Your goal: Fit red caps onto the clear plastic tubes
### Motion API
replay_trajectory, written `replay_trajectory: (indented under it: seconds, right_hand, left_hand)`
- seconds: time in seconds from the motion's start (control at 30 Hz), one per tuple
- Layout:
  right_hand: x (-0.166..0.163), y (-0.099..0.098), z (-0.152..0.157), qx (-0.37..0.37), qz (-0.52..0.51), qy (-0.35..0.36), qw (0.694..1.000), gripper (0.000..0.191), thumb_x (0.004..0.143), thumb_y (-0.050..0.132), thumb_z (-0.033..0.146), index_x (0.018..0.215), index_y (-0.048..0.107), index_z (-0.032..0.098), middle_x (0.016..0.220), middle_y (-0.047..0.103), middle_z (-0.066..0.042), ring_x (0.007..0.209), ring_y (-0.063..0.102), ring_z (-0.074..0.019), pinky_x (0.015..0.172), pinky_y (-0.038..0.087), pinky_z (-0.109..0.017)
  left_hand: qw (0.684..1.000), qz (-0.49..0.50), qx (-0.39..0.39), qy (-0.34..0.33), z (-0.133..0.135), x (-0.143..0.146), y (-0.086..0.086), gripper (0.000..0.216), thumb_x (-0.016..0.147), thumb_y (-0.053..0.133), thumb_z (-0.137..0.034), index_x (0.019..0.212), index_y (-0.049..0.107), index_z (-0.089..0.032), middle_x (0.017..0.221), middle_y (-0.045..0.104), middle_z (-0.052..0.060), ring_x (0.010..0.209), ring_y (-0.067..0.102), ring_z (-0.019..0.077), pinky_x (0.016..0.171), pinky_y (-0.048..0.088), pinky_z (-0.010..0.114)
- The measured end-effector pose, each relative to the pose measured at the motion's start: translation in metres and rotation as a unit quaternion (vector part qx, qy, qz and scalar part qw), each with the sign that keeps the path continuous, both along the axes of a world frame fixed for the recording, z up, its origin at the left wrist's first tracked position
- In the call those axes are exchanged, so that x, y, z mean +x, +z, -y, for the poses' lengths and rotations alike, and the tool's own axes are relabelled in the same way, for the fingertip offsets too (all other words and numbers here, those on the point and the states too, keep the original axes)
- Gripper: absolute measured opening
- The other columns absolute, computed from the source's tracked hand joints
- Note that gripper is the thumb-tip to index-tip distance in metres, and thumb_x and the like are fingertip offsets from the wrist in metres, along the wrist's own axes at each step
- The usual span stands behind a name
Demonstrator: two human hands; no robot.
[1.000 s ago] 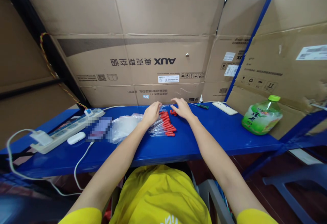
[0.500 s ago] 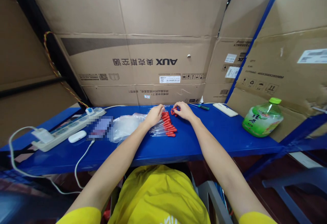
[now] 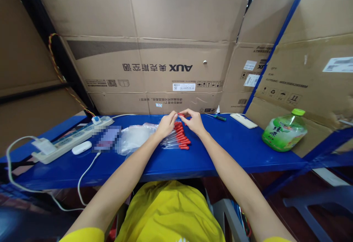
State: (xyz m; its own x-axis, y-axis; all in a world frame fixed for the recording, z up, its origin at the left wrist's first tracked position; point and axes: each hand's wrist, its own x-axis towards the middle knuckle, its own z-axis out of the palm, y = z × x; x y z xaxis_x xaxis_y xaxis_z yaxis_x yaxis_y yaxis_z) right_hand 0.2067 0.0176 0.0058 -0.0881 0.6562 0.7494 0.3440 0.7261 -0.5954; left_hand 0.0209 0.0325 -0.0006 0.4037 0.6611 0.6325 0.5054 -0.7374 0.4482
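Observation:
My left hand (image 3: pixel 166 123) and my right hand (image 3: pixel 194 120) meet just above the blue shelf (image 3: pixel 220 150), fingers pinched together. Between their fingertips is a small red cap (image 3: pixel 181 114) on what looks like a thin clear tube, mostly hidden by the fingers. Directly below the hands lies a row of several clear tubes with red caps (image 3: pixel 179 138), side by side. A pile of clear plastic bags (image 3: pixel 135 136) lies just left of the row, beside my left wrist.
A white power strip (image 3: pixel 70 139), a white charger case (image 3: pixel 81 147) and cables lie at the left. A small green screwdriver (image 3: pixel 219 117), a white remote-like bar (image 3: pixel 243 120) and a green tea bottle (image 3: pixel 285 130) lie at the right. Cardboard boxes (image 3: pixel 154 50) wall the back.
Both hands lifted off the shelf and came together. The right hand picked up a red-capped piece from behind the row; both hands now pinch it.

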Motion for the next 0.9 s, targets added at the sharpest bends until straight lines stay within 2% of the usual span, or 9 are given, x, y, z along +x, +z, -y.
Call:
replay_trajectory:
  seconds: [0.3,0.6,0.9]
  right_hand:
    - [-0.003,-0.003,-0.001,-0.038,-0.066,0.043,0.996,0.026,0.085,0.076,0.044,0.094,0.076,0.019,0.088,0.079,-0.007,0.078,0.074,-0.0219,0.078,0.059,-0.035]
    - [-0.004,-0.002,-0.004,-0.096,-0.121,0.083,0.985,0.039,0.077,0.082,0.056,0.092,0.077,0.019,0.088,0.080,-0.008,0.082,0.076,-0.0240,0.083,0.061,-0.038]
    - [0.003,0.000,-0.002,-0.119,-0.091,0.103,0.983,0.043,0.073,0.084,0.059,0.089,0.076,0.020,0.089,0.080,-0.008,0.086,0.076,-0.0251,0.086,0.061,-0.040]
  left_hand:
    - [0.998,0.035,-0.028,-0.046,0.001,0.003,0.001,0.036,0.110,0.033,-0.039,0.085,0.049,-0.020,0.072,0.056,0.000,0.066,0.053,0.0146,0.068,0.037,0.027]
    - [0.999,-0.035,0.003,-0.039,0.002,-0.003,0.007,0.036,0.111,0.032,-0.040,0.089,0.053,-0.020,0.079,0.064,0.004,0.072,0.059,0.0177,0.070,0.040,0.029]
    - [0.994,-0.105,0.023,-0.031,-0.002,-0.009,0.007,0.037,0.111,0.031,-0.041,0.092,0.056,-0.021,0.078,0.066,0.006,0.072,0.063,0.0199,0.070,0.041,0.029]
